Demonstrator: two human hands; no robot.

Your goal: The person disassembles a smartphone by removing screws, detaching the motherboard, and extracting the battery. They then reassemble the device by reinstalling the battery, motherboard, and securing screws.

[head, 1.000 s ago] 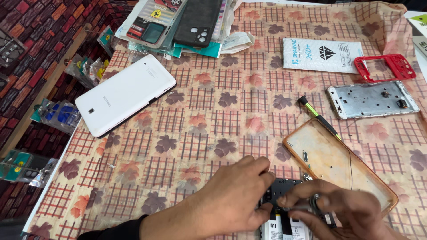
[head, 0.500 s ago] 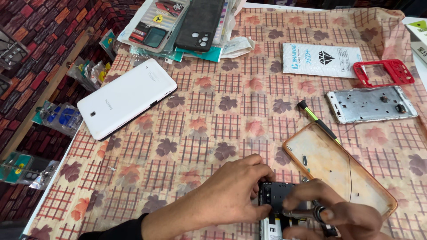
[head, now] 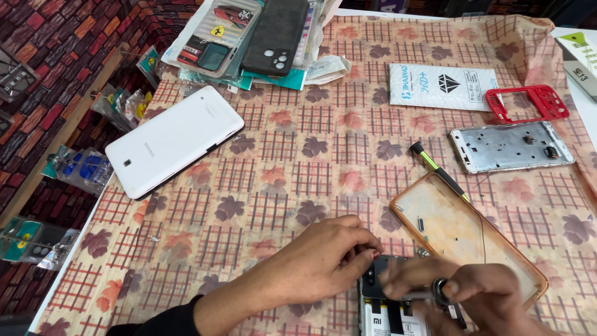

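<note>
Both my hands on an opened phone (head: 388, 308).
Left hand (head: 323, 261) pinches its top edge; right hand (head: 479, 295) is blurred, grip unclear, phone cut off below.

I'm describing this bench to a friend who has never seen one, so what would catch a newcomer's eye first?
Probably the two hands at the bottom edge: the left hand steadies an opened phone while the blurred right hand works on it. Next, the big white tablet lying face down at the left. Then the red frame and the silver phone chassis at the right.
</note>
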